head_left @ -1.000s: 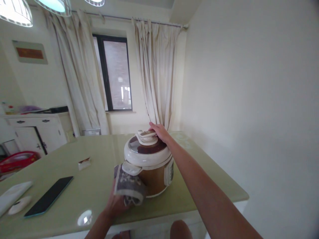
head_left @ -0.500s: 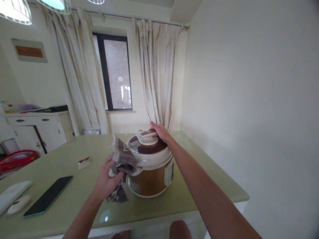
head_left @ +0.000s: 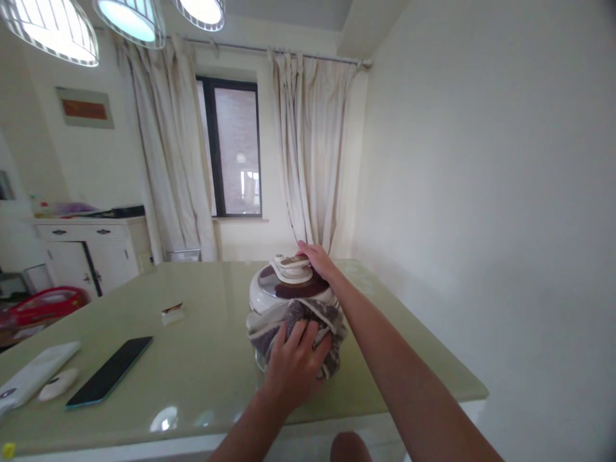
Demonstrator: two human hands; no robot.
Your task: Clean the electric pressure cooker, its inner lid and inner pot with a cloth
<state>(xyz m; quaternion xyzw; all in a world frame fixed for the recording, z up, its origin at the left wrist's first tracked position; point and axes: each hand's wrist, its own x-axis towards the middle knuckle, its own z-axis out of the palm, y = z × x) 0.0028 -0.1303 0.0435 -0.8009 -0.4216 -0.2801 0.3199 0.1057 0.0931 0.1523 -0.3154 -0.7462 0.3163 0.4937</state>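
Note:
A white and brown electric pressure cooker stands upright near the table's front edge, its lid on. My right hand is closed on the handle on top of the lid, fingers partly hidden behind it. Against the cooker's front, my left hand presses a grey and white patterned cloth, fingers curled into the fabric. Most of the cooker's brown body is hidden behind the cloth and hand.
On the green table, a black phone, a white slab-like device and a rounded white object lie at left. A small white packet is farther back. A white wall borders the right.
My left hand has moved right with the cloth, from the cooker's left side onto its front. The right hand stays on the lid handle. The view has shifted slightly left and up.

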